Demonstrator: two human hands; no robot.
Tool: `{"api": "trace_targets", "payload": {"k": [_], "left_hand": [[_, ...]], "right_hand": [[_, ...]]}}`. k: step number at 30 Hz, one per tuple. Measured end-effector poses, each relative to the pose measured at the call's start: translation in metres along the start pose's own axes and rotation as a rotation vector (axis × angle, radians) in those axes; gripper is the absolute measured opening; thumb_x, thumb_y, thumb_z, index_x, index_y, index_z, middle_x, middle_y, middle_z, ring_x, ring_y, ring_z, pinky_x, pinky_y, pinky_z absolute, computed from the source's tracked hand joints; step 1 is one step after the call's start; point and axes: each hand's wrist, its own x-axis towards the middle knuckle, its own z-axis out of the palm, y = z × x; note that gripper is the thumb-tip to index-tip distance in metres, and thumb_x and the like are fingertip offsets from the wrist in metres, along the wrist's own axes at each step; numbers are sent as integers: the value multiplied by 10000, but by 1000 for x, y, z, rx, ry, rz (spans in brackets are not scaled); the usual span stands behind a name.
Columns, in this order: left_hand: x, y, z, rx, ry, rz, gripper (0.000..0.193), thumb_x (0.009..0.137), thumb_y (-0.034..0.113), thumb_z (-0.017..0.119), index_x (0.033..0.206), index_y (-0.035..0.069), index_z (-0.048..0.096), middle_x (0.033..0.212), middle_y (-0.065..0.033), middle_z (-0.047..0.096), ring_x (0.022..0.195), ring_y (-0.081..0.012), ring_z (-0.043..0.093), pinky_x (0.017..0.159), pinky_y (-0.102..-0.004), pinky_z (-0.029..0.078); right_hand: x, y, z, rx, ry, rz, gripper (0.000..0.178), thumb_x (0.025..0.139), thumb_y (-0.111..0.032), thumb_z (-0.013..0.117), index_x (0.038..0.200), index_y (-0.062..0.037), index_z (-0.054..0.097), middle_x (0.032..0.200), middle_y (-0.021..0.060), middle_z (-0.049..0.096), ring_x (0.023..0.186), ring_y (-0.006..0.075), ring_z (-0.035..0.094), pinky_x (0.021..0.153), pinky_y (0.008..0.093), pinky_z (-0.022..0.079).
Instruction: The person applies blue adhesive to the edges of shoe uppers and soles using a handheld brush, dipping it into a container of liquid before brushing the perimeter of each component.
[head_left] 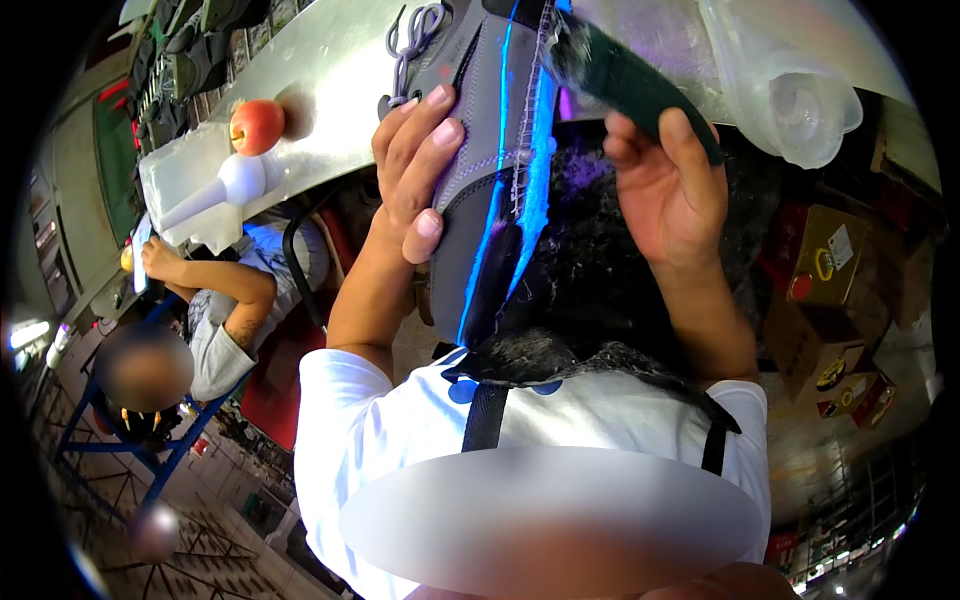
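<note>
A grey shoe upper (465,215) with pale stitching lies in front of me, its laces (405,45) loose at the far end. Bright blue glowing lines run along its edge, the right one wide and wet-looking. My left hand (415,165) is closed on the shoe's left side, fingers over the top. A dark green brush (635,80) is pinched between the thumb and fingers of my right hand (670,180). Its bristle end touches or hovers by the shoe's right edge; which of the two I cannot tell.
A red apple (257,127) and a white plastic bottle (235,183) rest on the pale bench (330,60) to the left. Translucent plastic containers (790,105) stand at the far right, above cardboard boxes (815,345). Another person (235,300) sits at the left.
</note>
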Motion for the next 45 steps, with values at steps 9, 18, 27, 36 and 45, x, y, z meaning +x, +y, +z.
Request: {"api": "trace_targets", "payload": {"k": [9,18,27,36,45], "left_hand": [[-1,2,1,-34,32,-9,561,965,255,591,1429,192,282,1336,-247,563,1102,-476,648,934,-588,489],[9,7,0,8,-20,-76,471,995,338,493,1415,172,358,1301,-230,604,1089,-472,654,959,-580,463],[7,6,1,-37,-22,-63,402,1046,374,348,1342,138,487,1261,-180,629,1073,-462,655,954,-569,453],[8,1,-7,-23,-80,54,522,992,329,518,1463,280,298,1332,-148,591,1076,-454,661,933,-582,465],[19,6,-12,-55,-168,-41,572,978,303,551,1475,308,267,1340,-120,584,1065,-448,669,922,-584,469]], "right_hand": [[-47,-18,1,-519,-365,-129,334,935,-47,707,1219,113,636,1086,289,710,892,300,753,804,394,635],[18,-50,-5,-710,-241,-140,267,928,-16,716,1171,82,665,965,181,739,825,195,705,732,266,577],[-1,-59,1,-853,-641,-267,302,854,4,759,1132,61,657,1020,255,725,917,349,748,777,405,619],[19,-54,-6,-873,-432,-323,228,876,46,739,1085,96,661,1047,250,732,884,241,748,759,306,610],[26,-61,2,-1001,-375,-368,237,904,106,641,1136,150,627,1097,278,686,841,219,709,746,311,593]]}}
